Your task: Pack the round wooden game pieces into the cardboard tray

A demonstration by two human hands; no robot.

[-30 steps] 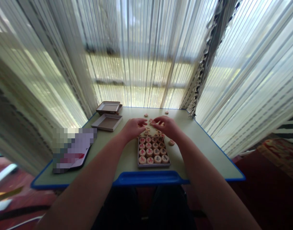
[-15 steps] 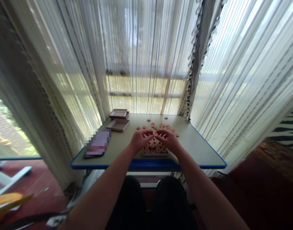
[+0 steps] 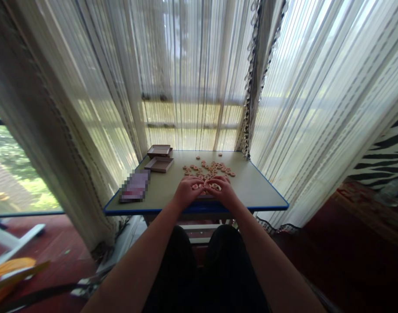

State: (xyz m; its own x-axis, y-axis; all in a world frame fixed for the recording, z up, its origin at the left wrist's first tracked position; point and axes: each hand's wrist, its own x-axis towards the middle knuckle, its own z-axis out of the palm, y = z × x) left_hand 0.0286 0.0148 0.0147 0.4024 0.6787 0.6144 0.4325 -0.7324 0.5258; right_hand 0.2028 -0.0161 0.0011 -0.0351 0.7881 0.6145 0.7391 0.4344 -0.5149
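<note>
My left hand and my right hand face each other at the table's front edge, fingers bent over a small box. Round, pale wooden game pieces with red and dark marks sit in it. The left thumb and fingers curl about pieces on the left side. On the right side, my other hand's thumb and fingers wrap round pieces as well. Much of the box and several pieces are hidden under the hands. Beyond the fingertips, many loose round pieces lie scattered over the table.
The pale table has a blue edge. At its back left stand a shallow open tray and stacked trays. A pixelated purple item lies at the left. Sheer curtains hang behind.
Both hands were raised together at a piece above the filled box; now they are lower and wider apart around the pieces. The whole view has shifted slightly.
</note>
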